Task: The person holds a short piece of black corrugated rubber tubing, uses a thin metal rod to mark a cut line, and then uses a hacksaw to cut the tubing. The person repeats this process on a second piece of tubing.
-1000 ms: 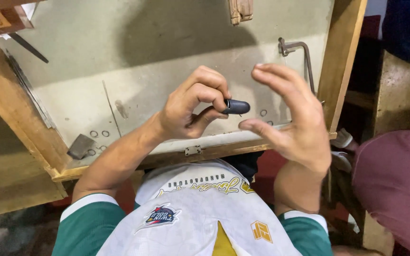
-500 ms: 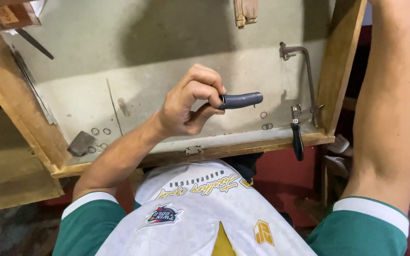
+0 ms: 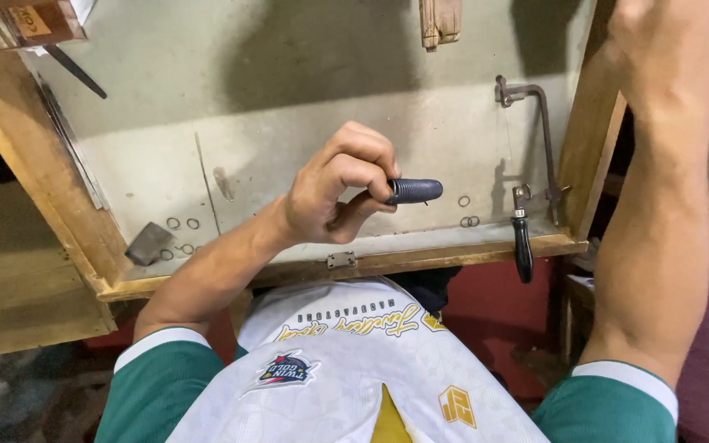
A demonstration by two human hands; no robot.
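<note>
view: single head camera, worn by the person
facing: steeply down over the chest onto the bench [image 3: 305, 74]
range: close, arm's reach
shared: none, one view only

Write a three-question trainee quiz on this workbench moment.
1. True or false: the left hand grips a dark tool handle.
2. Where does the frame saw lie? A) at the tray's right side B) in the left hand C) on the floor
3. Fill in: small metal ___ lie on the tray near the saw.

Key: 1 true; 2 A; 3 rings. The right hand is raised, holding nothing that shows.
</note>
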